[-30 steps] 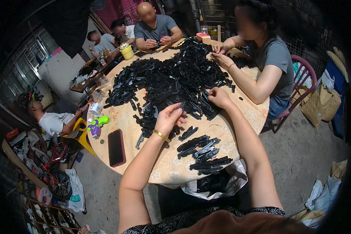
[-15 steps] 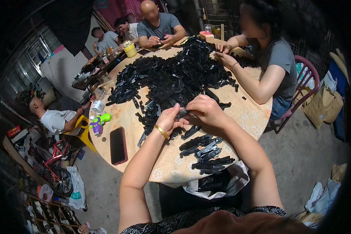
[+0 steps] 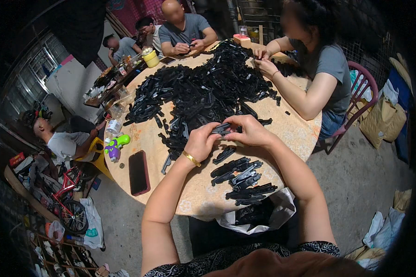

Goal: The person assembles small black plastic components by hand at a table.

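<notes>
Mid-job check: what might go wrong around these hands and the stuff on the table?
1. The small black part pinched between left hand and right hand could slip and get lost in the similar-looking pile.
2. The small groups of parts lie near the table edge; a forearm might knock some off, perhaps into the open white bag below.
3. The phone near the left edge could be bumped off.
</notes>
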Tool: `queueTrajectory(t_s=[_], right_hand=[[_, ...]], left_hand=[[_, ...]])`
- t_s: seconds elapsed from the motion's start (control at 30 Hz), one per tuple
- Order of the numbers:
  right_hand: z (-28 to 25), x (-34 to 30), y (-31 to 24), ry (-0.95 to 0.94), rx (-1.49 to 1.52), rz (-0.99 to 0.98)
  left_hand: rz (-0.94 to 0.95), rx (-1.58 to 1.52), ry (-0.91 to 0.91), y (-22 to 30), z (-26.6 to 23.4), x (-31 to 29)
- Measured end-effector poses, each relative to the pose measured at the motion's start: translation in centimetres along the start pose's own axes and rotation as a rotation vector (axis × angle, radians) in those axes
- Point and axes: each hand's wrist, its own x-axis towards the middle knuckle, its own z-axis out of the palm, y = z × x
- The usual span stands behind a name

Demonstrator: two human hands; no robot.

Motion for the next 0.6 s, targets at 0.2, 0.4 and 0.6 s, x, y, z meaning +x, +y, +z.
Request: queueTrajectory(t_s=[0.2,0.4,0.6], right_hand=[[0.1,-0.3,0.0,0.119,-0.084,-0.087],[-0.2,-0.3,-0.4,0.119,-0.039,-0.135],[-0.2,-0.2,0.5,0.104,-0.184,-0.098]], left_hand=[[0.111,0.045,0.058,0.7,-0.2,-0.1],[0.100,-0.013,0.052,0.4,-0.3,-0.2],[-0.043,-0.175,-0.005,-0.3,-0.2,0.1]])
